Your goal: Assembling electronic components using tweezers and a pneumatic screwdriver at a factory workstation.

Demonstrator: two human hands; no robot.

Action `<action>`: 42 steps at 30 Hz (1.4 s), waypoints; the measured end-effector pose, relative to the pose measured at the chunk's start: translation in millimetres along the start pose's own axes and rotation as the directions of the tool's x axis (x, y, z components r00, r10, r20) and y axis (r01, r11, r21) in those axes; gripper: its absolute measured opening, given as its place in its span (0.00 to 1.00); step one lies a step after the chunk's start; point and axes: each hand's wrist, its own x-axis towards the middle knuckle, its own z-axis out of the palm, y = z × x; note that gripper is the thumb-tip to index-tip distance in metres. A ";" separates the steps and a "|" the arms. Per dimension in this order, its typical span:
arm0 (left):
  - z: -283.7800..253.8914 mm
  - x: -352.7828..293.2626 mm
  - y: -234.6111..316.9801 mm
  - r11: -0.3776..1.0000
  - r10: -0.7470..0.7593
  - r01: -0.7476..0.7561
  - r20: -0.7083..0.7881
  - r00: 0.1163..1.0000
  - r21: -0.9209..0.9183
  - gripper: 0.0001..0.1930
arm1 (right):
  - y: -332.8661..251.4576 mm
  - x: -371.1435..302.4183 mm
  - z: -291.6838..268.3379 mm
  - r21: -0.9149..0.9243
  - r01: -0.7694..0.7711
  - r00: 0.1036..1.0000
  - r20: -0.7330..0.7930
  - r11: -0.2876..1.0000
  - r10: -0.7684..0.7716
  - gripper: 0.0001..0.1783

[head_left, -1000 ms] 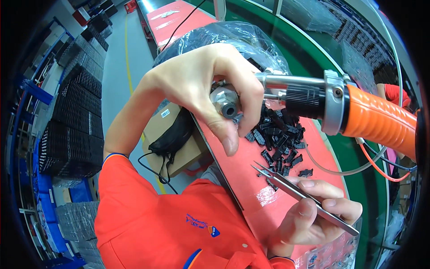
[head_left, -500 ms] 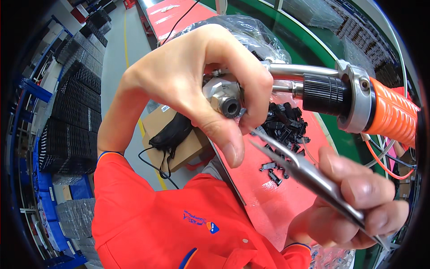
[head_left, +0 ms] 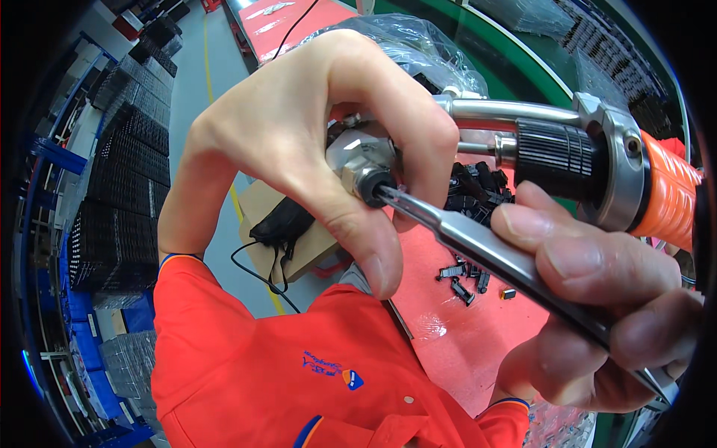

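My left hand curls its thumb and fingers around a metal hose fitting with a hex nut and a black round mouth facing me. The fitting is at the head of an orange and black tool that looks like a powered screwdriver. A steel bar and a thinner shaft run from the tool toward the fitting. In my right hand I grip a pair of steel tweezers. Their tips are at the fitting's black mouth; how deep they reach is hidden.
Small black plastic parts lie heaped on the red tabletop, with a few loose ones nearer. A clear plastic bag lies behind my left hand. Below the table's left side is a cardboard box with a black pouch. Black trays stand stacked at left.
The tweezers in my right hand have moved left and up, and their tips, apart from the fitting before, are now at its mouth. My left hand keeps its hold.
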 end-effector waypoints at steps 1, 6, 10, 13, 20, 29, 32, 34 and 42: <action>-0.1 1.3 0.0 0.999 0.026 -0.027 0.003 1.000 0.040 0.17 | -1.9 -2.2 -4.2 -0.002 -0.006 1.000 0.018 1.000 0.006 0.20; 2.0 -0.1 -3.8 1.000 0.009 -0.009 0.002 1.000 -0.017 0.16 | 1.9 14.6 11.5 -0.014 -0.035 0.993 0.113 0.999 0.036 0.20; 2.9 0.6 -2.3 0.996 0.028 -0.026 -0.024 0.999 0.086 0.16 | 2.0 26.9 3.9 -0.040 -0.055 0.980 0.190 0.998 0.061 0.20; 1.9 0.3 -4.1 0.994 0.049 -0.046 -0.035 0.998 0.096 0.16 | 1.8 37.2 16.8 -0.062 -0.072 0.965 0.247 0.995 0.085 0.21; 7.9 1.1 -15.3 0.990 0.135 -0.129 -0.121 0.983 0.059 0.17 | -9.4 46.0 20.5 -0.105 -0.101 0.918 0.374 0.989 0.134 0.22; 8.4 2.4 -17.0 0.987 0.127 -0.115 -0.104 0.987 0.108 0.19 | -15.2 52.8 8.7 -0.154 -0.134 0.833 0.518 0.979 0.195 0.25; 9.0 1.6 -15.0 0.988 0.114 -0.102 -0.114 0.987 0.112 0.19 | -12.9 64.6 18.3 -0.171 -0.141 0.798 0.563 0.975 0.215 0.26; 9.1 1.2 -15.0 0.990 0.098 -0.083 -0.132 0.986 0.110 0.19 | -7.6 57.9 22.0 -0.146 -0.137 0.827 0.527 0.980 0.194 0.25; 3.3 -2.1 -14.3 0.992 0.020 -0.018 -0.012 1.000 0.122 0.21 | 10.3 29.4 38.2 0.036 -0.062 0.982 0.179 0.997 0.055 0.20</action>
